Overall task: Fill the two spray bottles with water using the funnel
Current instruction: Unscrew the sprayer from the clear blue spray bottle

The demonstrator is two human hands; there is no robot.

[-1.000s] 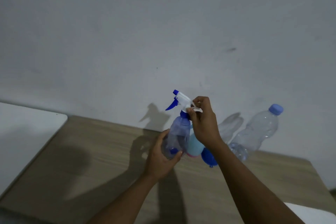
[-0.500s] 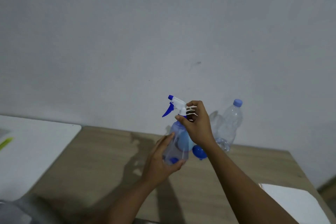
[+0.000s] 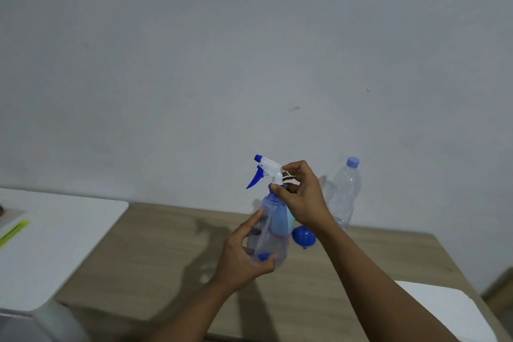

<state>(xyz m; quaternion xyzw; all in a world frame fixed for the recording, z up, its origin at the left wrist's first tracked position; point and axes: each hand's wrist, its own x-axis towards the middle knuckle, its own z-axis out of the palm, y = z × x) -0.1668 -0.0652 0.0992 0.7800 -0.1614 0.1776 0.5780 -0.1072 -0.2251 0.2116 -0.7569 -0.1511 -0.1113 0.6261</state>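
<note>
I keep the spray bottle point(image 3: 273, 219) near-vertical over the table point(image 3: 155, 244). My left hand point(image 3: 241, 261) grips its body from the left. My right hand point(image 3: 305, 200) pinches the collar directly above, under the trigger head point(image 3: 268, 168), so I judge unscrewing falls to it. The funnel point(image 3: 304, 237) lies just behind-right.

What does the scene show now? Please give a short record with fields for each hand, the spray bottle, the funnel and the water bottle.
left hand: grips the body of the clear blue-tinted plastic spray bottle
right hand: pinches that bottle's neck, under the white spray head with blue trigger
spray head: on the bottle, not removed
funnel: round, blue plastic, on the wooden table right of the bottle, untouched
water bottle: clear plastic, blue cap on, upright near the wall
</note>
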